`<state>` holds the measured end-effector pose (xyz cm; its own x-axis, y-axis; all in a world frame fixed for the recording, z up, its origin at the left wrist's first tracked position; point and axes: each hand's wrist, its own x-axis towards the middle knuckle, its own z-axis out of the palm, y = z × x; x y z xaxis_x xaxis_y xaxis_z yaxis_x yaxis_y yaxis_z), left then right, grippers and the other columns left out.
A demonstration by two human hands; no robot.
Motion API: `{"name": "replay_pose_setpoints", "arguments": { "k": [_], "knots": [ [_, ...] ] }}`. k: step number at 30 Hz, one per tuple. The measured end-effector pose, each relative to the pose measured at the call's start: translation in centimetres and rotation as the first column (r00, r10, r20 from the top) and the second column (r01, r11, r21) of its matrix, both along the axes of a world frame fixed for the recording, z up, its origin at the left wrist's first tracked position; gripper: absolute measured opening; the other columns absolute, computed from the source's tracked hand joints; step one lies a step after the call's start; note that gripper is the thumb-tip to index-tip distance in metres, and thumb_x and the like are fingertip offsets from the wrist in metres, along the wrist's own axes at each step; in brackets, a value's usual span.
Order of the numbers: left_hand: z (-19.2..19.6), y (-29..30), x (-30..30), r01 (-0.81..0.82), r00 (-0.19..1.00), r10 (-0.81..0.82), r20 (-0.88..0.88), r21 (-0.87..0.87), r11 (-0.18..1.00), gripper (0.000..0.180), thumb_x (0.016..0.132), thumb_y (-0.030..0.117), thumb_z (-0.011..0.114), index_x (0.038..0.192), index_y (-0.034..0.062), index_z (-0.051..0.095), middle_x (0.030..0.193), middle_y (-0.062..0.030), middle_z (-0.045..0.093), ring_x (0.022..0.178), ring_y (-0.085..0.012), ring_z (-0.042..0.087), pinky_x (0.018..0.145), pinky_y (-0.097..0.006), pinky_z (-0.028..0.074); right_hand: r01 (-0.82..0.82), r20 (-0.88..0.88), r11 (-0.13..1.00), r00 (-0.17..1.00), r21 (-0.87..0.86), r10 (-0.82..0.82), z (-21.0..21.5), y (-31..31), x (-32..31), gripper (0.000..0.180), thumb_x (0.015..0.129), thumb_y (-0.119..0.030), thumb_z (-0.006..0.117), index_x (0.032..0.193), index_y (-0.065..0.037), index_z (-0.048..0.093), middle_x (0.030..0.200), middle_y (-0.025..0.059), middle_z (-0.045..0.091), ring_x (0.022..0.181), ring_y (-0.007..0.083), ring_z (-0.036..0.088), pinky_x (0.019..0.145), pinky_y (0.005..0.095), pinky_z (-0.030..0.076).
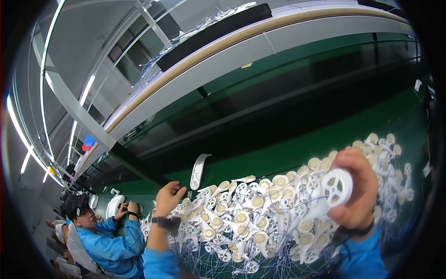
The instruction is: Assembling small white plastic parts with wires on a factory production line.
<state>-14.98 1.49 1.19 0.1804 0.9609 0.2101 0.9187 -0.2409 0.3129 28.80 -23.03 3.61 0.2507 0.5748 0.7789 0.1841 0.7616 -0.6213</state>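
My right hand (360,197) is closed round a white plastic part with a round, spoked head (337,188). The part is raised above the right side of a large pile of similar white parts (241,217), and a thin wire seems to run from near it. Many parts in the pile have round cream discs, tapering arms and thin grey-blue wires. My left hand (168,199) hovers by the pile's left end, its fingers loosely curled and apart, with nothing visible in them. Both wrists wear dark bands.
The pile lies on a green surface (179,162). Beyond my left hand lies a long white curved piece (200,171). A co-worker in a blue jacket (109,246) sits at the left, hands by a white object (115,204). A raised shelf (223,44) crosses behind, held by a post.
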Motion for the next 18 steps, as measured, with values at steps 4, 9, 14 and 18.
{"name": "replay_pose_setpoints", "arguments": {
  "k": [4,9,14,18],
  "knots": [
    [-1.6,4.0,3.5,-0.109,0.963,0.072,-0.261,-0.130,0.985,0.069,0.077,0.054,0.069,0.122,0.0020,0.062,0.109,-0.0163,0.069,0.104,-0.0328,0.064,0.089,-0.040,0.050,0.000,0.015,1.000,1.000,-0.026,0.000,0.1,0.2,0.2,0.072,0.067,-0.024,0.087,0.123,0.004,0.051,0.109,0.0143,0.050,0.090,0.0164,0.058,0.075,0.0259,0.050],
    [-5.7,7.8,5.7,-0.269,0.847,0.143,-0.512,-0.181,0.946,0.078,0.071,0.059,0.072,0.121,0.0007,0.059,0.116,-0.0220,0.065,0.108,-0.0337,0.063,0.092,-0.041,0.050,0.014,0.064,0.997,0.998,-0.078,-0.009,0.3,0.3,0.2,0.070,0.066,-0.016,0.088,0.122,0.005,0.052,0.113,0.0157,0.051,0.095,0.0188,0.061,0.076,0.0259,0.055],
    [-7.8,9.3,6.5,-0.314,0.859,0.133,-0.494,-0.303,0.900,0.073,0.066,0.054,0.078,0.116,0.0033,0.062,0.116,-0.0170,0.066,0.108,-0.0331,0.064,0.092,-0.041,0.050,-0.048,-0.002,0.992,0.999,-0.115,0.048,0.4,0.7,0.1,0.065,0.068,-0.010,0.086,0.123,0.004,0.053,0.114,0.0159,0.052,0.100,0.0196,0.063,0.077,0.0259,0.057],
    [-7.4,9.8,6.9,-0.238,0.850,0.112,-0.515,-0.185,0.953,0.062,0.065,0.046,0.080,0.108,0.0043,0.066,0.109,-0.0171,0.069,0.103,-0.0336,0.065,0.089,-0.042,0.052,-0.053,-0.030,0.989,0.998,-0.138,0.049,0.6,0.7,0.2,0.062,0.071,-0.008,0.083,0.124,0.003,0.053,0.115,0.0163,0.052,0.101,0.0208,0.063,0.078,0.0270,0.058]
  ]
}}
